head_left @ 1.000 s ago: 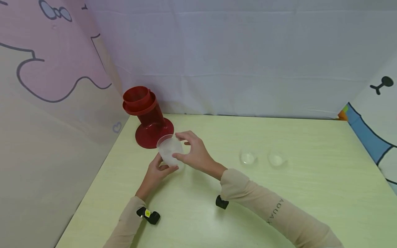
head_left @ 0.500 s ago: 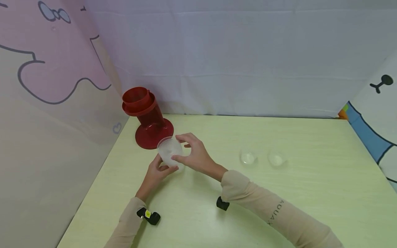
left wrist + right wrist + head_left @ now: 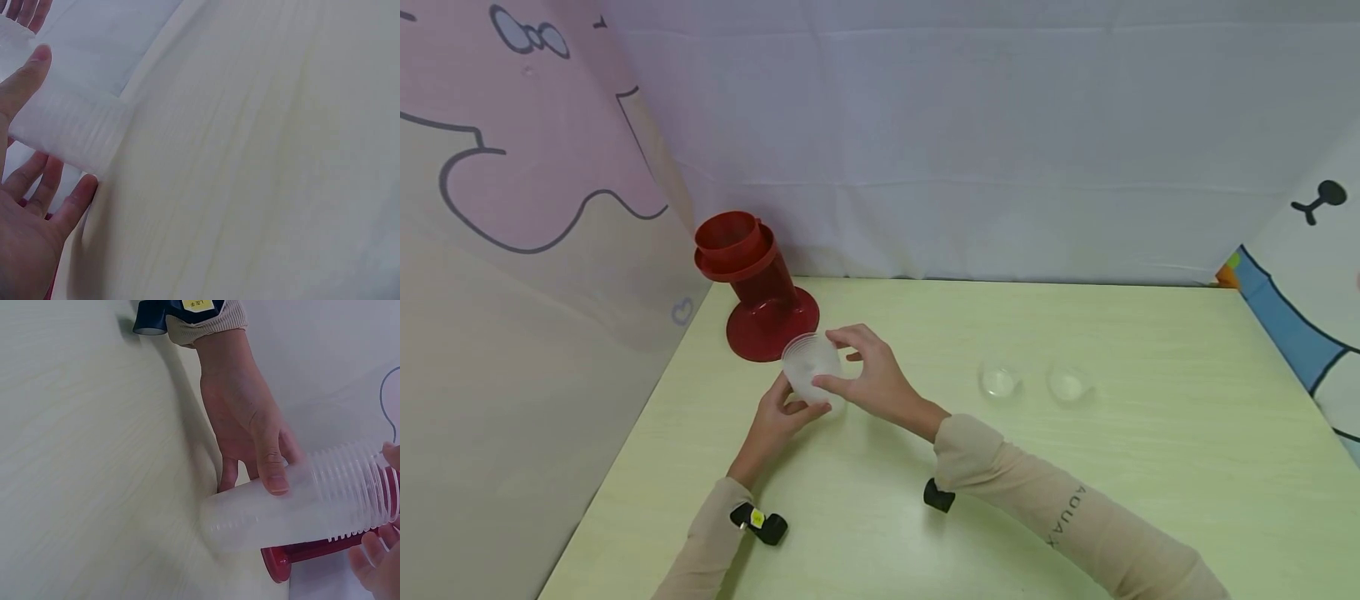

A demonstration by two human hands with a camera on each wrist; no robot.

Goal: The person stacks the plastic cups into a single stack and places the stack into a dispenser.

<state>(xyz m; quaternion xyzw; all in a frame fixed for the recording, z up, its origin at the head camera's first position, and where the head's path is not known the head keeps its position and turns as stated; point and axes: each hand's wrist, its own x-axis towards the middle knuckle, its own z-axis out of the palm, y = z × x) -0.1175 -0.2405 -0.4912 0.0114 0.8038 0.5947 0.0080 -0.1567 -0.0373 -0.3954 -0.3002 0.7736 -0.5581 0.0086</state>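
Observation:
A stack of clear plastic cups [image 3: 811, 367] is held tilted between both hands, left of the table's middle. My left hand [image 3: 780, 417] grips the stack near its lower end; in the right wrist view its thumb lies along the frosted side of the cup stack [image 3: 269, 519]. At the rim end, my right hand [image 3: 877, 371] holds the stack between thumb and fingers. Several ridged rims show close together there. In the left wrist view the cup stack [image 3: 72, 122] runs between the two hands.
Just behind the stack stands a red cup-shaped stand [image 3: 765, 287] with a round base. Two clear cups [image 3: 1000, 382] sit side by side on the pale table [image 3: 1187, 467] to the right. A white cloth [image 3: 970, 150] hangs behind the table's far edge.
The topmost rim has sunk slightly, closer to the rims below it in the stack. Both hands keep nearly the same place and hold.

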